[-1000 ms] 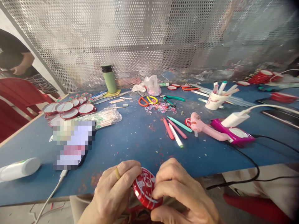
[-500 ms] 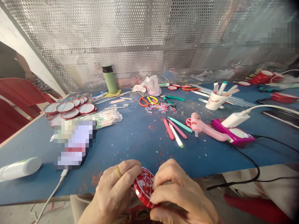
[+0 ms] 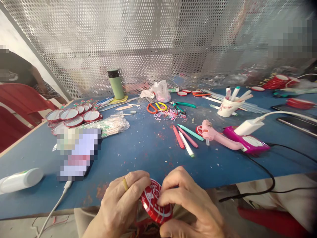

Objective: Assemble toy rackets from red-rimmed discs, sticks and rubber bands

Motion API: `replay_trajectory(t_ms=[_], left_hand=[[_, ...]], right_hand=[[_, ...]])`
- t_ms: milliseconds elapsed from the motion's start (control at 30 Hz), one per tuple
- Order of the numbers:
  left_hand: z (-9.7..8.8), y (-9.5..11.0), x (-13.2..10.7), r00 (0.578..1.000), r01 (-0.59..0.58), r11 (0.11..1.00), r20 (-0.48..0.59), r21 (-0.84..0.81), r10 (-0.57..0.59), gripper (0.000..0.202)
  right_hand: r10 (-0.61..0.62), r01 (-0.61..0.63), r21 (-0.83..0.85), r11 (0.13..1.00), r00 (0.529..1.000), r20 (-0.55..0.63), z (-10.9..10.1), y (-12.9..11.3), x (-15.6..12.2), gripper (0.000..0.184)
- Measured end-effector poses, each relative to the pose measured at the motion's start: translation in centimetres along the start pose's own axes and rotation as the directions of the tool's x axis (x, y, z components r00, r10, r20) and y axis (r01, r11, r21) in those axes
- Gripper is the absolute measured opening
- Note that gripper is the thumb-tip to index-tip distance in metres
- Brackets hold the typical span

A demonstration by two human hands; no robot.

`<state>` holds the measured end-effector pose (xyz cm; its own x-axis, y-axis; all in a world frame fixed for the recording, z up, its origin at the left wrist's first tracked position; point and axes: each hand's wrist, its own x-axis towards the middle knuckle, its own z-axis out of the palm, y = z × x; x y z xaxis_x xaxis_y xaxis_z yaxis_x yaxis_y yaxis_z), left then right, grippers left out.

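Perforated metal screen (image 3: 158, 39) across the back, blue table (image 3: 138, 145) in front of it, red chair (image 3: 17, 105) off its left edge.

My left hand (image 3: 121, 205) and right hand (image 3: 190, 205) are at the near table edge, low centre, both closed on the red disc (image 3: 155, 201). Left fingers curl over the disc's left rim. Right fingertips press on its printed face near the right rim, with the thumb under it. The disc is tilted with its white-print face up, held between the hands just over the table's near edge and not resting on the table.

- Left of centre: row of red-rimmed round mirrors (image 3: 71, 115), overlapping.
- Far left: white bottle (image 3: 21, 179) lying on its side.
- Right of centre: pink glue gun (image 3: 215, 134) lying flat, its handle end touching a magenta flat device (image 3: 250, 143). A white plug adapter (image 3: 249, 126) sits on that device.
- Back: green flask (image 3: 116, 84) upright near the screen.
- Paper cup (image 3: 226, 108) upright with pens in it.
- Loose markers (image 3: 187, 136) just left of the glue gun.
- Orange-handled scissors (image 3: 153, 107) beside a pile of rubber bands (image 3: 170, 114).
- Gold ring (image 3: 125, 184) on a left finger.
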<state>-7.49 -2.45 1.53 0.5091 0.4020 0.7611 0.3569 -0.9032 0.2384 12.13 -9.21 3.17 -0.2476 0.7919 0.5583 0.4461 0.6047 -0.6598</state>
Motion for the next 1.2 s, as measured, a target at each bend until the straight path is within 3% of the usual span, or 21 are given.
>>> replay_trajectory(t_ms=[233, 433, 667, 900, 1067, 1200], left_hand=[[-0.1, 0.0, 0.0, 1.000, 0.002, 1.000, 0.009, 0.003, -0.002, 0.028], [-0.1, -0.1, 0.2, 1.000, 0.003, 1.000, 0.002, 0.005, -0.003, 0.027], [-0.1, -0.1, 0.0, 1.000, 0.003, 1.000, 0.004, -0.001, -0.003, 0.027], [0.1, -0.3, -0.4, 0.999, 0.024, 1.000, 0.043, -0.013, -0.024, 0.030], [0.1, -0.5, -0.2, 0.972, 0.208, 0.977, 0.128, -0.055, -0.199, 0.028], [-0.4, -1.1, 1.0, 0.899, 0.411, 0.903, 0.222, -0.128, -0.378, 0.022]], right_hand=[[-0.015, 0.015, 0.012, 1.000, 1.000, -0.002, 0.0, 0.3, 0.0, 0.019], [-0.005, 0.005, 0.022, 1.000, 1.000, -0.025, 0.4, 0.5, 0.1, 0.029], [0.052, -0.056, 0.046, 0.997, 0.995, 0.085, 0.1, 1.1, -0.5, 0.034], [0.012, -0.012, 0.007, 1.000, 0.999, 0.034, 0.3, 1.0, -0.4, 0.038], [0.007, -0.023, -0.143, 0.989, 0.994, -0.110, -0.4, 0.9, 0.3, 0.033], [-0.003, -0.025, -0.192, 0.981, 0.990, -0.144, -1.0, 1.6, 1.2, 0.010]])
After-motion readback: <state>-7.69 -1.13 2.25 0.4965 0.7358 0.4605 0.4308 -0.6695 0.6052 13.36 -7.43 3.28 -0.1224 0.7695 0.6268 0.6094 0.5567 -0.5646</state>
